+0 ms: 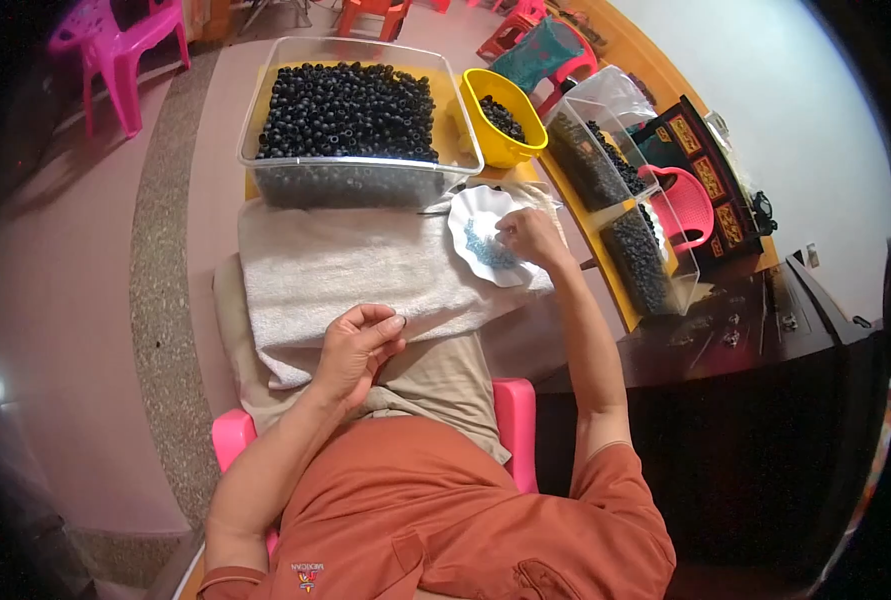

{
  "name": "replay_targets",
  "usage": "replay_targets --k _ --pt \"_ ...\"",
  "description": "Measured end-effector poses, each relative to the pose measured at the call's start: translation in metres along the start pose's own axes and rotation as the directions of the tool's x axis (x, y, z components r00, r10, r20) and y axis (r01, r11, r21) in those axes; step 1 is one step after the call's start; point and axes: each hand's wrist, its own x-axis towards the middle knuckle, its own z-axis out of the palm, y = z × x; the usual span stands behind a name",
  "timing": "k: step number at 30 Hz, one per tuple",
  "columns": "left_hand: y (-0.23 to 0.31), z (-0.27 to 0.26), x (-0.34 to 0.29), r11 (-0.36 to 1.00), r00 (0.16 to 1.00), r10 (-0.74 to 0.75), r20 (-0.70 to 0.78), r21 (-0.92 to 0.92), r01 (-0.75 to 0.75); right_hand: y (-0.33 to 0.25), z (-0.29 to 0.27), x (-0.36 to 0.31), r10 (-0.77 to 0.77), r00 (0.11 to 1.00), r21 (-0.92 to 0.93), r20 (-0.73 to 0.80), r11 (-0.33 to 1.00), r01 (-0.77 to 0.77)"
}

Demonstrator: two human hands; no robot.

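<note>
My left hand is raised over my lap, thumb and forefinger pinched on a small dark piece that barely shows at the fingertips. To the right, my right hand reaches into a white wavy-rimmed dish. Its fingers are drawn together at the dish's right side, and whatever is between them is hidden. Small clear bluish pieces lie in the dish. Under the dish spreads a white towel, which hangs down over my knees.
Beyond the towel stands a clear plastic bin of small black ring-shaped pieces. Beside it is a yellow tub holding more. Clear boxes of black pieces stand at the right, near a dark table. A pink chair is far left.
</note>
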Motion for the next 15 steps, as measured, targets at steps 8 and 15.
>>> replay_targets --k 8,15 --pt "0.002 0.002 0.000 1.000 1.000 -0.016 -0.011 -0.005 0.016 -0.006 0.007 0.011 -0.032 0.996 0.036 0.079 0.999 0.029" --pt "0.001 0.002 -0.001 1.000 0.999 -0.028 -0.026 0.008 0.028 -0.007 0.007 0.022 0.019 0.987 -0.035 0.161 0.999 -0.014"
